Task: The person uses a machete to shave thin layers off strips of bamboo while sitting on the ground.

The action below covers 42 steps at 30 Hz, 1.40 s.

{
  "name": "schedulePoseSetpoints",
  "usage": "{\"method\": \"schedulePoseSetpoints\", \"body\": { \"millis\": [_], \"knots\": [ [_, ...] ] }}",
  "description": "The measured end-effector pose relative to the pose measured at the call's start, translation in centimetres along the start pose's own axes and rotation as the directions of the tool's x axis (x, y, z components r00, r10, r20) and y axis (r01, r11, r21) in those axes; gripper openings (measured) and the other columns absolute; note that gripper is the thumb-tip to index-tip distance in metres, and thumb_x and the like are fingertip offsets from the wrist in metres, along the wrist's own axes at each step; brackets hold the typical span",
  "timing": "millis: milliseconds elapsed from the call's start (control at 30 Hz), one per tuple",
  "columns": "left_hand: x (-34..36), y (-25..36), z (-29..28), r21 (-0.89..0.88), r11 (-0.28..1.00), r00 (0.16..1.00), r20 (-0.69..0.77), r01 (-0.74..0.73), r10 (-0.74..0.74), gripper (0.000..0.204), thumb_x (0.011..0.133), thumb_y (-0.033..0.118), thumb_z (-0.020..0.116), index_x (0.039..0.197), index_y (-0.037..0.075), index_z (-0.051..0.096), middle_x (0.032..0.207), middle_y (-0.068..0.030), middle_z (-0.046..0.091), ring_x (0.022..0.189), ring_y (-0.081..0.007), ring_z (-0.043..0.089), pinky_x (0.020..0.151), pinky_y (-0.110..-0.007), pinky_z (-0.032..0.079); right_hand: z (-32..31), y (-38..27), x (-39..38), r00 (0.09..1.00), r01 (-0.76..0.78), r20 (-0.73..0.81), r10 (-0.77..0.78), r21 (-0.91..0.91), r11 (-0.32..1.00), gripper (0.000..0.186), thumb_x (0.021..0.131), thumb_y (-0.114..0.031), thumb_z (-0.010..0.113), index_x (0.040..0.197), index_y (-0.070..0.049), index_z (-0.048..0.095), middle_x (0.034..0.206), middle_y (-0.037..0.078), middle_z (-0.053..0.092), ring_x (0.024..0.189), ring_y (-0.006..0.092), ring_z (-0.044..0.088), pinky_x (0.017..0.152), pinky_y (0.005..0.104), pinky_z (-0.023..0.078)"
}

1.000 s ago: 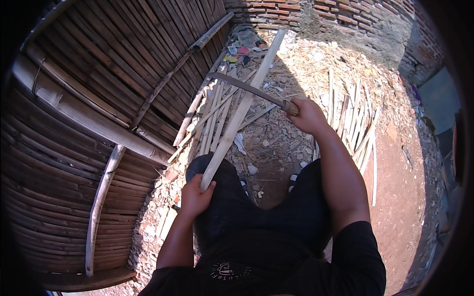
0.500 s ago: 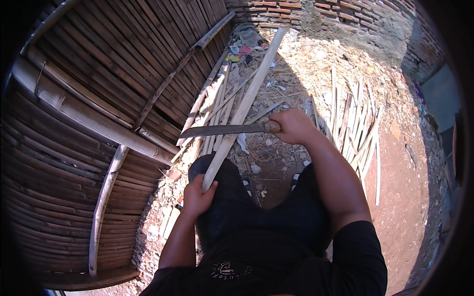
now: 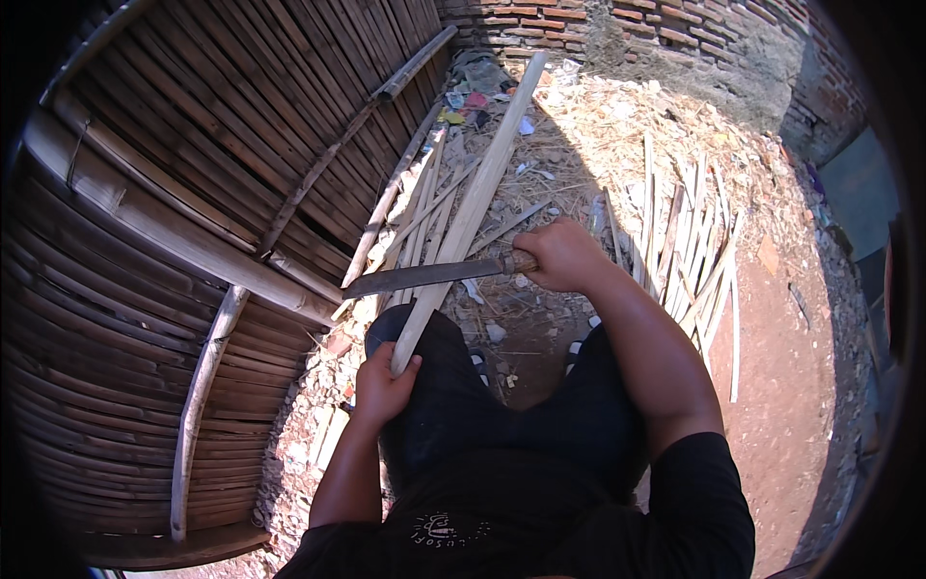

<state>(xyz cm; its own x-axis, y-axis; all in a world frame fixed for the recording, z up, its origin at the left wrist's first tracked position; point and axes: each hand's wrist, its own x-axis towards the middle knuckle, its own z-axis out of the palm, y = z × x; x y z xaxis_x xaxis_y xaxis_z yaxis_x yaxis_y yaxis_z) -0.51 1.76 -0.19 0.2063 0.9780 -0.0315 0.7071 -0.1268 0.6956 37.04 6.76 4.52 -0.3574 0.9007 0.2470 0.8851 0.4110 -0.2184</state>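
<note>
A long pale strip, looking like split bamboo [image 3: 487,188], slants from my left thigh toward the far brick wall. My left hand [image 3: 386,381] is closed around its near end, the thumb along the right edge. In my right hand [image 3: 564,254] I grip the wooden handle of a machete [image 3: 424,277]. Its long dark blade points left and lies across the strip, a little beyond my left knee. Whether the edge bites into the strip cannot be made out.
A slatted bamboo wall [image 3: 231,125] with poles rises on the left. Several loose strips [image 3: 424,222] lie along its foot. More cut strips [image 3: 690,232] are piled at the right. Straw and scraps [image 3: 598,125] litter the ground before a brick wall [image 3: 666,29].
My right hand and the machete have come slightly nearer and to the left, along the strip. The strip's far end has shifted a little left; my left hand keeps its hold.
</note>
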Motion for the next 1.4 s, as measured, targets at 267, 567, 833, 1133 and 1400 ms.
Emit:
{"method": "schedulePoseSetpoints", "body": {
  "millis": [267,567,833,1133,1400],
  "knots": [
    [-0.3,0.3,-0.1,0.071,0.997,1.0,-0.014,-0.027,0.028,0.04,0.094,0.034,0.077,0.115,0.001,0.068,0.088,-0.0217,0.075,0.081,-0.0355,0.076,0.073,-0.043,0.058,-1.6,1.7,-0.7,0.981,-0.178,-0.083,0.178,0.005,0.984,0.027,0.083,-0.028,0.076,0.104,-0.012,0.071,0.091,0.014,0.074,0.093,0.0381,0.072,0.082,0.0516,0.055],
    [-0.2,1.0,-0.2,0.042,0.999,1.0,-0.004,-0.014,0.014,0.039,0.095,0.033,0.077,0.116,0.001,0.068,0.086,-0.0204,0.074,0.077,-0.0337,0.075,0.07,-0.042,0.057,-2.7,3.5,-1.6,0.905,-0.392,-0.136,0.404,0.107,0.914,0.035,0.086,-0.034,0.079,0.107,-0.008,0.07,0.093,0.021,0.073,0.092,0.0413,0.071,0.082,0.0522,0.056],
    [-0.3,0.3,0.0,0.06,0.997,0.999,-0.028,-0.039,0.041,0.039,0.094,0.033,0.077,0.116,0.002,0.068,0.088,-0.0222,0.075,0.082,-0.0373,0.075,0.073,-0.044,0.058,-1.3,-0.7,0.1,1.0,0.007,0.021,-0.005,-0.064,0.998,0.03,0.074,-0.021,0.078,0.101,-0.011,0.07,0.085,0.012,0.073,0.086,0.0365,0.071,0.083,0.0501,0.053],
    [-0.2,1.3,-0.1,0.104,0.994,1.0,-0.011,0.008,-0.007,0.041,0.094,0.036,0.076,0.115,0.002,0.068,0.087,-0.0229,0.074,0.08,-0.0392,0.074,0.073,-0.046,0.057,-3.6,4.9,-2.1,0.833,-0.524,-0.107,0.542,0.162,0.836,0.035,0.088,-0.037,0.079,0.106,-0.008,0.071,0.091,0.02,0.073,0.091,0.0417,0.07,0.081,0.0517,0.055],
    [0.0,0.2,-0.4,0.059,0.998,1.0,-0.004,0.017,-0.017,0.043,0.094,0.038,0.076,0.115,0.001,0.068,0.089,-0.0223,0.074,0.083,-0.0387,0.074,0.075,-0.045,0.057,-1.1,-0.5,-0.2,0.997,-0.079,-0.016,0.08,0.027,0.996,0.036,0.081,-0.038,0.083,0.101,-0.012,0.069,0.079,0.014,0.071,0.081,0.0398,0.071,0.073,0.0518,0.055]
  ]
}}
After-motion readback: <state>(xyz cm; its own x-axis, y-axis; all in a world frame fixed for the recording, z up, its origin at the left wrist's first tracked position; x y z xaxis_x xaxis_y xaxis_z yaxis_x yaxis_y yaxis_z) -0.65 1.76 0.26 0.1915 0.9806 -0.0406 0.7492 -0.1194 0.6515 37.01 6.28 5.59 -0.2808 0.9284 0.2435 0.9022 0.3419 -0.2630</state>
